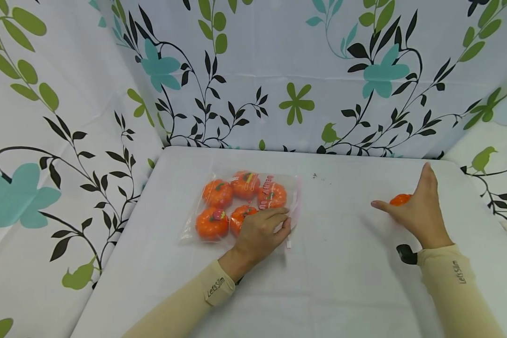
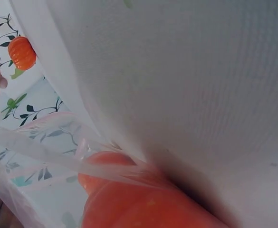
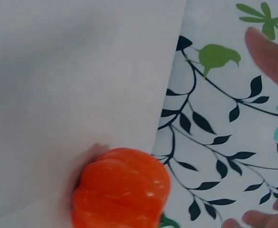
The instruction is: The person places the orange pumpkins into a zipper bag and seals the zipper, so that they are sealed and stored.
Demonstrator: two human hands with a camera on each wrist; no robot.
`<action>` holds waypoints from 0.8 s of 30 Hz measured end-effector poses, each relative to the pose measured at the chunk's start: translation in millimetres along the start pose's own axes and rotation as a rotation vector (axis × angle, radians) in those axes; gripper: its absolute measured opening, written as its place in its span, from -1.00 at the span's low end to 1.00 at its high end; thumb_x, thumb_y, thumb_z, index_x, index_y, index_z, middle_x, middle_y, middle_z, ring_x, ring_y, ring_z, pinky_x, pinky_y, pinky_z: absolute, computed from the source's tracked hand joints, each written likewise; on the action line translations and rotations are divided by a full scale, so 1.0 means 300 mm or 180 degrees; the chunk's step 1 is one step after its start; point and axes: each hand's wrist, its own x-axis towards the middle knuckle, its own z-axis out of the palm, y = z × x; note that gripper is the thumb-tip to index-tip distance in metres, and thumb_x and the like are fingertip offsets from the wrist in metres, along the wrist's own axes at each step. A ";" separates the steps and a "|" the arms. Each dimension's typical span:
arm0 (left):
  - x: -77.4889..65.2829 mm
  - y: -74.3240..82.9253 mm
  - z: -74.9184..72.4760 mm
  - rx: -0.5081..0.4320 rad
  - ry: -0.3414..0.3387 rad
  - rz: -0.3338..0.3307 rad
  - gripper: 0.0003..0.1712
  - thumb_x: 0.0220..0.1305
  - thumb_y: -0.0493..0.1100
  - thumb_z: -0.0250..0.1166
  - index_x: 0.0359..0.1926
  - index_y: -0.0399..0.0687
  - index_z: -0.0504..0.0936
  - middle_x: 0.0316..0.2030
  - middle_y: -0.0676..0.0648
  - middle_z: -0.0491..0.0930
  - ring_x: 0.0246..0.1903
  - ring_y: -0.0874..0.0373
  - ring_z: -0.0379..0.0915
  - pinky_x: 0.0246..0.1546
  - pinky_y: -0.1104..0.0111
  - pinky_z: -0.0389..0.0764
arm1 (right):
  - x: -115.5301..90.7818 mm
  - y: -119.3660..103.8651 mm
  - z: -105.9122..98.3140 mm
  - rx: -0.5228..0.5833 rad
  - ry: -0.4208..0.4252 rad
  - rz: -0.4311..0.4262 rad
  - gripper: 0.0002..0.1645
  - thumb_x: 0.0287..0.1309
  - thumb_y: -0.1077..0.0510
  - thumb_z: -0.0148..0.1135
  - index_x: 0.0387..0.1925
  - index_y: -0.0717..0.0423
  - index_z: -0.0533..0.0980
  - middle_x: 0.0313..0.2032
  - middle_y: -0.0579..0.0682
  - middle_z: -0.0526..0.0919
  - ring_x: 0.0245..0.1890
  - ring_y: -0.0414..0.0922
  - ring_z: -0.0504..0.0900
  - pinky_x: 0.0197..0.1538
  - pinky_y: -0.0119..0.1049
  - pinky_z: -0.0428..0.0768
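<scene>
A clear zip bag (image 1: 293, 195) with printing on it lies on the white table, holding several small orange toy pumpkins (image 1: 211, 224). My left hand (image 1: 257, 237) is over the bag's lower right part and pinches its edge near the opening. In the left wrist view, the bag's plastic (image 2: 43, 152) stands raised beside a pumpkin (image 2: 129, 204). At the right, my right hand (image 1: 422, 213) has its thumb and fingers spread wide beside a single pumpkin (image 1: 400, 200), which it partly hides. The right wrist view shows this pumpkin (image 3: 122, 187) with a bit of green stem, apart from the fingers.
The white table (image 1: 338, 281) reaches back to a curtain (image 1: 253, 56) printed with leaves and flowers. Similar cloth (image 1: 25, 117) hangs along the left side and at the right. Small dark marks (image 1: 314, 176) show on the table behind the middle.
</scene>
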 end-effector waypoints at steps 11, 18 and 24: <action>-0.002 0.002 -0.003 0.0024 -0.0014 -0.0048 -0.89 0.17 -0.27 0.40 -0.29 -0.20 0.81 -0.23 -0.05 0.77 -0.17 0.15 0.73 -0.10 0.40 0.66 | -0.013 0.106 0.008 0.0032 -0.0309 0.0888 0.68 0.00 -0.43 0.40 0.50 0.31 -0.58 0.48 0.52 -0.44 0.41 0.54 -0.10 0.28 0.48 0.07; -0.006 0.004 -0.004 0.0049 0.0011 -0.0049 -0.89 0.15 -0.27 0.41 -0.29 -0.18 0.81 -0.23 -0.03 0.77 -0.17 0.16 0.73 -0.10 0.41 0.66 | -0.019 0.157 0.015 -0.0092 -0.0587 0.1196 0.60 0.07 -0.47 0.32 0.49 0.47 -0.44 0.41 0.64 -0.22 0.34 0.58 0.02 0.26 0.49 0.16; -0.010 0.004 -0.002 0.0044 0.0011 -0.0058 -0.89 0.14 -0.27 0.42 -0.29 -0.18 0.81 -0.23 -0.03 0.77 -0.17 0.17 0.73 -0.09 0.43 0.65 | -0.025 0.175 0.033 -0.0082 -0.0599 0.1266 0.54 0.12 -0.47 0.26 0.49 0.49 -0.37 0.40 0.63 -0.14 0.33 0.55 0.05 0.28 0.47 0.18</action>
